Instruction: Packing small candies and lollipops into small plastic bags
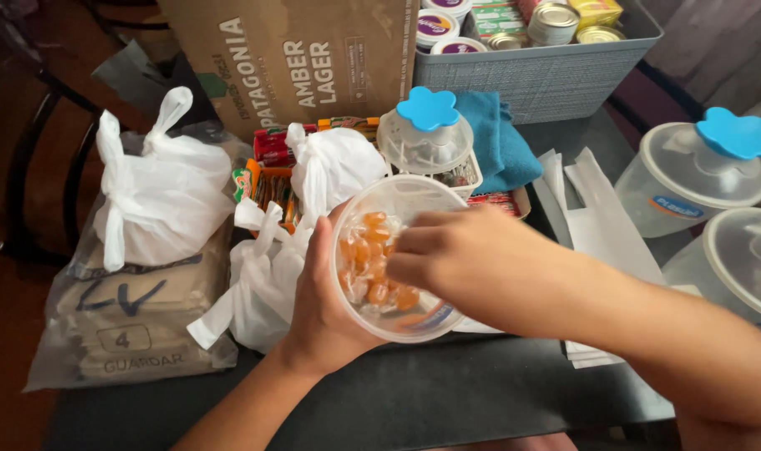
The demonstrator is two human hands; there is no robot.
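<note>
My left hand grips a clear round plastic container from its left side and tilts its mouth toward me. Several orange wrapped candies lie inside it. My right hand reaches into the container's mouth with fingers bent over the candies; whether it pinches one is hidden. The container's lid, clear with a blue flower-shaped knob, rests just behind on a small tray.
Knotted white plastic bags and a clear bag of papers sit at left. Behind stand a cardboard box, a grey basket of cans and tubs, a blue cloth. Lidded clear containers and flat white bags lie right.
</note>
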